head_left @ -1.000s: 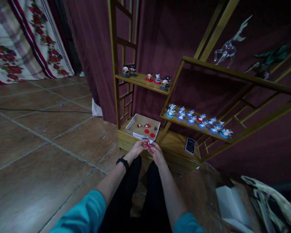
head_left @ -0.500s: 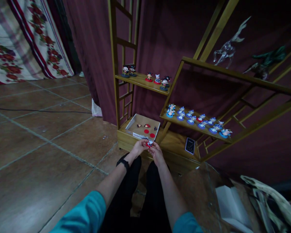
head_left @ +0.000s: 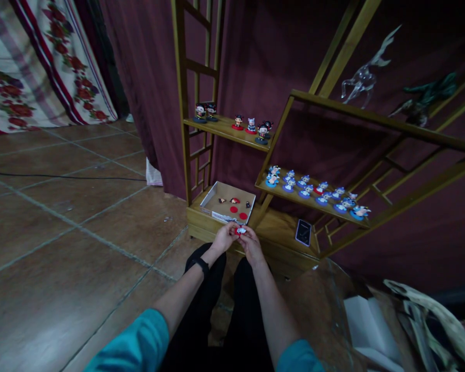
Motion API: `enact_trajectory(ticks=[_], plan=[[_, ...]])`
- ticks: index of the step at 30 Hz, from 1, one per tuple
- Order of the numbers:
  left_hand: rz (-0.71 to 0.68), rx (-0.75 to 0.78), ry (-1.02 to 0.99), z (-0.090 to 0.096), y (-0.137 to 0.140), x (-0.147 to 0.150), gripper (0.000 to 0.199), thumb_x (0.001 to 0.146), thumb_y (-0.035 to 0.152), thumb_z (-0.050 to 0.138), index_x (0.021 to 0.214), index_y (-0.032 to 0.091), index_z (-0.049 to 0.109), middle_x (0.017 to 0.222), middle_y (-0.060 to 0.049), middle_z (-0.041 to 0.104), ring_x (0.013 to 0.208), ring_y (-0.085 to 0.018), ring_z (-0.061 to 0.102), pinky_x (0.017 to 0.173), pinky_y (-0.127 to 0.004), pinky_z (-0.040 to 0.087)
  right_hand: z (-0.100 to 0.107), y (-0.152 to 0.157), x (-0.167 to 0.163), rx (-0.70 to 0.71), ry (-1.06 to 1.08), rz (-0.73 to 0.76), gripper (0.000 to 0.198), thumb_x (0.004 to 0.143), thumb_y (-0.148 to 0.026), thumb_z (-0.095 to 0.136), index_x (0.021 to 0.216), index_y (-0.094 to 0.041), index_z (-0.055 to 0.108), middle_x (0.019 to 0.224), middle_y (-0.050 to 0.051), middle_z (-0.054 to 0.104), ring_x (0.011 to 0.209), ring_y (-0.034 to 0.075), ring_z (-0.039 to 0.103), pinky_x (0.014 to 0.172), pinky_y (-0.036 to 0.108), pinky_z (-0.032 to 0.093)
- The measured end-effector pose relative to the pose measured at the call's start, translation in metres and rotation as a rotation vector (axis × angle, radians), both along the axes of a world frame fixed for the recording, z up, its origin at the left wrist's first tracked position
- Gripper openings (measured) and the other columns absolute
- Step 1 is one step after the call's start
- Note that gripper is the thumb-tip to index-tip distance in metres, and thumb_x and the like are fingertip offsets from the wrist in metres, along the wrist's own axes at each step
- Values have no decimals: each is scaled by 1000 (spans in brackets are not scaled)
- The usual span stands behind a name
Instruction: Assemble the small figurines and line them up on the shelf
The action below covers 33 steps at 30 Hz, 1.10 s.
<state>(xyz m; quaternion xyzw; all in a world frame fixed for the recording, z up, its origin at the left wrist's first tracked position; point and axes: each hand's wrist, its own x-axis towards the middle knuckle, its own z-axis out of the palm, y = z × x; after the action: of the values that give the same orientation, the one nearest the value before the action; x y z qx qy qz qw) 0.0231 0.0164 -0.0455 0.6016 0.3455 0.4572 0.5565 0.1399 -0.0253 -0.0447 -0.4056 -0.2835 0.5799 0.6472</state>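
Observation:
Between my two hands is a small figurine (head_left: 241, 231), white with a red base. My left hand (head_left: 225, 237) grips it from the left, its fingers closed at the red part. From the right, the fingers of my right hand (head_left: 251, 244) pinch its white part. Just beyond my hands, a shallow cardboard box (head_left: 213, 206) sits on the low wooden ledge. Inside lie several small figurine pieces and two red discs (head_left: 243, 216). Fine detail of the held figurine is too small to make out.
Figurines stand on the upper left shelf (head_left: 225, 129), and several blue-based ones (head_left: 307, 191) on the right shelf. A phone (head_left: 303, 232) lies on the ledge. Higher up stands a clear glass deer (head_left: 362, 80). A white box (head_left: 372, 328) is on the floor at right.
The figurine has tipped from roughly upright to lying sideways between my fingers. My left hand has shifted very slightly; the box and shelves look the same.

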Motion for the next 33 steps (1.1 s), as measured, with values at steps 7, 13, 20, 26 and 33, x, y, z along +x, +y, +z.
enact_trajectory(ticks=[7, 13, 20, 26, 33], plan=[[2, 41, -11, 3, 0, 0, 27, 59, 4, 59, 84, 14, 55, 68, 2, 58, 62, -10, 53, 63, -22, 41, -1, 4, 0, 25, -3, -18, 33, 56, -14, 65, 88, -22, 62, 94, 1, 67, 88, 17, 60, 77, 31, 48], [18, 64, -28, 4, -3, -1, 30, 62, 4, 56, 90, 15, 55, 72, 0, 59, 67, -11, 54, 65, -23, 42, -3, 3, 1, 10, -26, -7, 35, 57, -16, 64, 91, -24, 62, 99, 1, 66, 90, 17, 60, 78, 30, 49], [67, -115, -115, 7, -3, 0, 46, 63, 5, 57, 107, 16, 51, 68, 2, 59, 59, -9, 54, 59, -20, 43, 0, 1, -1, -1, -27, -32, 35, 58, -17, 66, 92, -25, 62, 100, 0, 65, 85, 14, 61, 75, 29, 50], [6, -343, -178, 15, -1, -1, 22, 68, 21, 61, 88, 10, 60, 66, -2, 61, 51, -7, 53, 51, -19, 43, 1, 0, -1, 17, -34, -22, 33, 58, -15, 65, 90, -24, 62, 93, 0, 66, 80, 14, 62, 75, 30, 50], [46, -433, -205, 18, -2, -5, 22, 60, 22, 70, 77, 10, 61, 63, -2, 62, 50, -8, 54, 51, -19, 44, 3, -2, -3, 20, -42, -3, 30, 59, -15, 61, 88, -22, 63, 91, 1, 67, 82, 14, 61, 76, 28, 49]])
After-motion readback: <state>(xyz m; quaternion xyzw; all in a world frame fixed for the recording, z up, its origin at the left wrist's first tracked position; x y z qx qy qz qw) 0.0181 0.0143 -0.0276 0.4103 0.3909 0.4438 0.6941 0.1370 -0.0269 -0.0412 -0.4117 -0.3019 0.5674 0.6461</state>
